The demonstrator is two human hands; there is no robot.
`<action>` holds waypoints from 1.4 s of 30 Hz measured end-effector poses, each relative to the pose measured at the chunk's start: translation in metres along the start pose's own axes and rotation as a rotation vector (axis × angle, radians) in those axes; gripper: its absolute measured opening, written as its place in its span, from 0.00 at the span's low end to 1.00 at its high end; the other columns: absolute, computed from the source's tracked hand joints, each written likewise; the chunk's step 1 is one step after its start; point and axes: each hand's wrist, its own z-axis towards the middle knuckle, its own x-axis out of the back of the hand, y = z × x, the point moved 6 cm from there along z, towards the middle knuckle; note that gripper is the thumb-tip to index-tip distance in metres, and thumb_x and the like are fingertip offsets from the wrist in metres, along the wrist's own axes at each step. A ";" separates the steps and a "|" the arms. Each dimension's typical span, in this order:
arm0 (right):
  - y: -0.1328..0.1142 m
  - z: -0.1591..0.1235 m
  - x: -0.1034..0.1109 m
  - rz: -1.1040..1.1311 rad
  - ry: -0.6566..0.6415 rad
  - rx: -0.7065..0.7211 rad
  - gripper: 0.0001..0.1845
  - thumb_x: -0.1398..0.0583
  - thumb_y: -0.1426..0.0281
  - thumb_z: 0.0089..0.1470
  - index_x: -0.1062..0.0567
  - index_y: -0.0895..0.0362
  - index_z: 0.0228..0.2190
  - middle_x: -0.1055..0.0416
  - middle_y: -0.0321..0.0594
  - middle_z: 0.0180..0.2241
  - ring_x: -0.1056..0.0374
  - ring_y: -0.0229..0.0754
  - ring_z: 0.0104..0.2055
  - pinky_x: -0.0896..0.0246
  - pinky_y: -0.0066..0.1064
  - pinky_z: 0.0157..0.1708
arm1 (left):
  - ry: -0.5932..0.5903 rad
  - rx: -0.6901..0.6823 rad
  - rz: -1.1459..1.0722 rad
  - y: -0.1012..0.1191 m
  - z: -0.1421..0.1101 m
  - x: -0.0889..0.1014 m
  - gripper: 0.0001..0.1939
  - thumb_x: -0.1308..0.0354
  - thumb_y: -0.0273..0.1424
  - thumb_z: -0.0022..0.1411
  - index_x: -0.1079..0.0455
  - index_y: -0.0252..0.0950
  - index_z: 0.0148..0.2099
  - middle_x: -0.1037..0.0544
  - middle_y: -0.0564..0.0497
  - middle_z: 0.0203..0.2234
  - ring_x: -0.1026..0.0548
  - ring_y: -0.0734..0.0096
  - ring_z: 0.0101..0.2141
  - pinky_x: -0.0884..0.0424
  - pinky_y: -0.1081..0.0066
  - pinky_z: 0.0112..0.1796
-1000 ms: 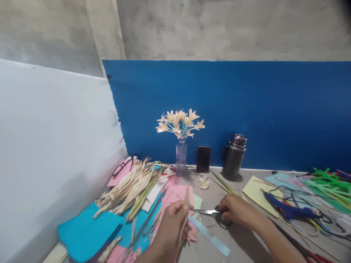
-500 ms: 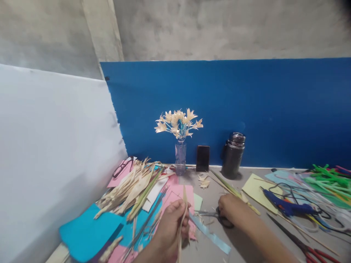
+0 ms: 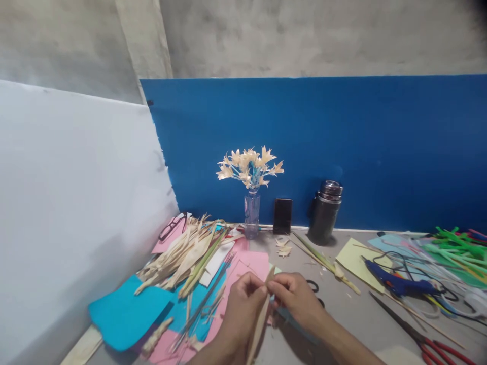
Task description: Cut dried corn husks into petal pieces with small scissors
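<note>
A long tan strip of dried husk [image 3: 258, 329] runs between my two hands, its pointed tip sticking up past my fingers. My left hand [image 3: 245, 301] pinches it between thumb and fingers. From the right, my right hand [image 3: 294, 299] is closed on the same strip near the tip, fingertips almost touching the left thumb. Black-handled scissors [image 3: 313, 287] lie on the table behind my right hand, which hides most of them. A light blue ribbon strip [image 3: 294, 324] lies partly hidden under my right forearm.
Dried husks [image 3: 190, 253] are heaped at left on coloured paper [image 3: 129, 314]. A bottle [image 3: 251, 215] of husk flowers [image 3: 249, 165], a phone [image 3: 282, 216] and a flask [image 3: 325, 213] stand at the back. At right are a glue gun [image 3: 399, 279], red-handled scissors [image 3: 422, 337] and green pipe cleaners [image 3: 456, 248].
My right hand has let go of the black-handled scissors, leaving them on the table, and moved left to grip the husk strip. My left hand still holds the strip, now tilted more to the right.
</note>
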 end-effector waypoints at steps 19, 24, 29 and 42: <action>-0.005 -0.009 0.009 -0.203 0.084 0.096 0.11 0.45 0.66 0.57 0.31 0.56 0.24 0.34 0.31 0.21 0.40 0.37 0.25 0.48 0.27 0.27 | -0.119 0.122 -0.011 0.009 -0.003 -0.008 0.15 0.36 0.41 0.54 0.37 0.38 0.31 0.33 0.58 0.17 0.35 0.77 0.15 0.38 0.77 0.18; -0.008 -0.012 0.004 -0.159 0.076 0.035 0.06 0.42 0.68 0.53 0.29 0.56 0.26 0.29 0.33 0.22 0.36 0.37 0.25 0.44 0.27 0.27 | -0.113 -0.027 0.196 0.027 0.001 0.000 0.13 0.34 0.38 0.52 0.29 0.32 0.28 0.30 0.54 0.17 0.33 0.77 0.17 0.34 0.76 0.19; -0.007 -0.011 0.003 -0.120 0.049 0.008 0.06 0.42 0.69 0.50 0.31 0.56 0.23 0.32 0.31 0.20 0.38 0.36 0.23 0.46 0.26 0.24 | -0.047 -0.044 0.292 0.032 0.003 0.007 0.11 0.33 0.34 0.49 0.28 0.31 0.24 0.30 0.53 0.14 0.31 0.76 0.15 0.36 0.77 0.18; 0.000 -0.008 0.008 0.000 0.000 -0.076 0.05 0.41 0.70 0.48 0.30 0.56 0.23 0.32 0.31 0.20 0.39 0.35 0.22 0.45 0.26 0.23 | -0.050 -0.048 0.083 0.038 0.015 0.019 0.08 0.34 0.28 0.50 0.32 0.34 0.27 0.27 0.54 0.19 0.27 0.75 0.21 0.27 0.73 0.27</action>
